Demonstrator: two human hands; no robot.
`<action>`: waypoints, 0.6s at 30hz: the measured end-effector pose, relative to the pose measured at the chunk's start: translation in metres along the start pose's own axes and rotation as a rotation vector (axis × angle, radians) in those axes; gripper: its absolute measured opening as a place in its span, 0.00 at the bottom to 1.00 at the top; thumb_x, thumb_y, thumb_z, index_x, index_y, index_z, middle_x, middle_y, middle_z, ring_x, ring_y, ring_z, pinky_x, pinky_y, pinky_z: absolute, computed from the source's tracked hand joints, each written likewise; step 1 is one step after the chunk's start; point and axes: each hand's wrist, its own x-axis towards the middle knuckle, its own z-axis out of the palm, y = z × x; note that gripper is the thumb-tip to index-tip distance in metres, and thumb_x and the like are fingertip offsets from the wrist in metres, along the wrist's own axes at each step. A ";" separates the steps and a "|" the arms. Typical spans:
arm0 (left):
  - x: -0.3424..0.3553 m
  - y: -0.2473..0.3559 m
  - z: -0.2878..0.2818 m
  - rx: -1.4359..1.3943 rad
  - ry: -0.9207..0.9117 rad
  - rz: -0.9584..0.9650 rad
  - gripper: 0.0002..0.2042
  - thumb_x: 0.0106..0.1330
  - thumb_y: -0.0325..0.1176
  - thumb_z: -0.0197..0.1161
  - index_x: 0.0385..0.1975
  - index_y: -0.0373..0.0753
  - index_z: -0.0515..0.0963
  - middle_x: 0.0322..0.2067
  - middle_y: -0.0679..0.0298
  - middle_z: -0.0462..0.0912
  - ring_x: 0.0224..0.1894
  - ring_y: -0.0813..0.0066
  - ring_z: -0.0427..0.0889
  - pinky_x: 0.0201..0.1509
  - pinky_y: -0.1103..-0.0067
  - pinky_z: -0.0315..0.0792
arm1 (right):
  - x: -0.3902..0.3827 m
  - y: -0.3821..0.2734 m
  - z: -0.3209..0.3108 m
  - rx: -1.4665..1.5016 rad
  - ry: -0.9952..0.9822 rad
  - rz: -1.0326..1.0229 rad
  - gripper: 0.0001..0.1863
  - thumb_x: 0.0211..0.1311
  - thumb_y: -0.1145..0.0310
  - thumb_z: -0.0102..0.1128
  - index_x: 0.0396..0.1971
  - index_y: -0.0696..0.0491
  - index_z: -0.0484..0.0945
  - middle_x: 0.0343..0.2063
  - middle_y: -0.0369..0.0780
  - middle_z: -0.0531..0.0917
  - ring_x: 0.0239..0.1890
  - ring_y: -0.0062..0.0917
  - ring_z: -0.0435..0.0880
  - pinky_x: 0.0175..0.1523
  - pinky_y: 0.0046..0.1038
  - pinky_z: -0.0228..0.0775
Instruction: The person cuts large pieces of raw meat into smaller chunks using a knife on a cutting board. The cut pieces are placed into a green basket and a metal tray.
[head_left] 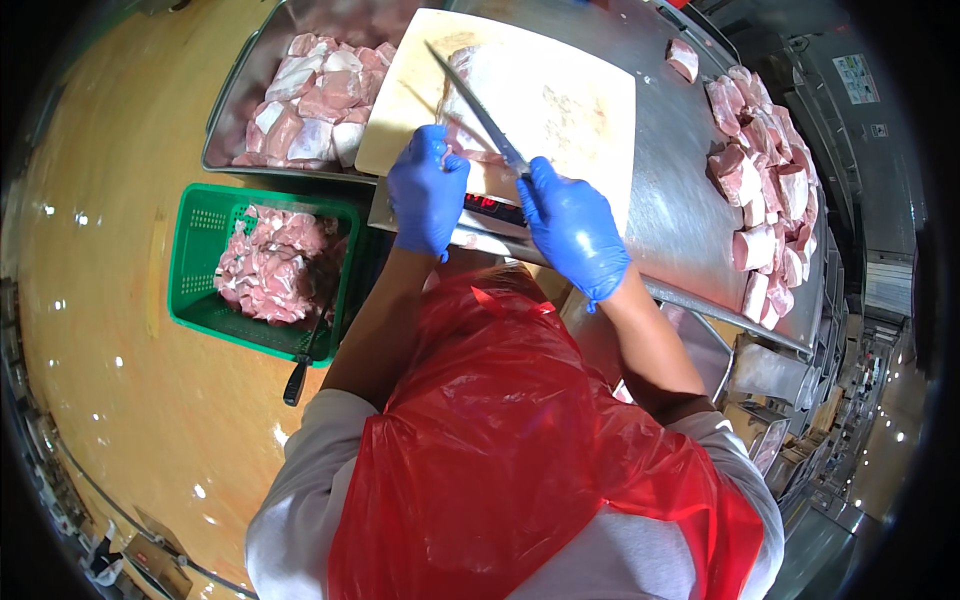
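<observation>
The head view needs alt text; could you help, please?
A blue-gloved right hand holds a long steel knife over pink meat on a cream cutting board, the blue-gloved left hand nearby. A metal tray and green basket hold meat pieces.

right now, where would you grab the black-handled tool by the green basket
Probably by its black handle, from the near side: it juts past the near edge of the green basket, with the meat lying farther in, so nothing covers it.

A long, narrow knife (478,108) — blade slanting toward the upper left — shows across a pale-pink piece of raw meat (480,154) on a white cutting board (594,152).
</observation>
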 end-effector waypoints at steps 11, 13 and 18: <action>-0.018 -0.049 -0.074 0.161 0.172 -0.140 0.11 0.55 0.28 0.66 0.38 0.36 0.81 0.34 0.56 0.84 0.36 0.60 0.82 0.43 0.69 0.78 | -0.010 0.029 0.021 -0.102 -0.202 -0.150 0.12 0.67 0.69 0.51 0.46 0.58 0.73 0.29 0.50 0.86 0.31 0.48 0.86 0.37 0.44 0.79; -0.036 -0.095 -0.118 0.196 0.302 -0.196 0.10 0.57 0.29 0.66 0.38 0.35 0.81 0.38 0.54 0.83 0.40 0.57 0.81 0.48 0.67 0.77 | -0.031 0.043 -0.019 -0.232 -0.477 -0.024 0.13 0.70 0.68 0.50 0.50 0.56 0.72 0.31 0.51 0.85 0.33 0.47 0.86 0.39 0.44 0.78; -0.093 -0.229 -0.230 1.162 -0.162 -0.290 0.16 0.65 0.43 0.64 0.38 0.33 0.83 0.41 0.46 0.85 0.44 0.46 0.84 0.46 0.58 0.77 | -0.059 0.084 -0.042 0.314 -0.323 0.178 0.12 0.75 0.64 0.50 0.42 0.58 0.75 0.27 0.49 0.82 0.28 0.42 0.84 0.37 0.40 0.75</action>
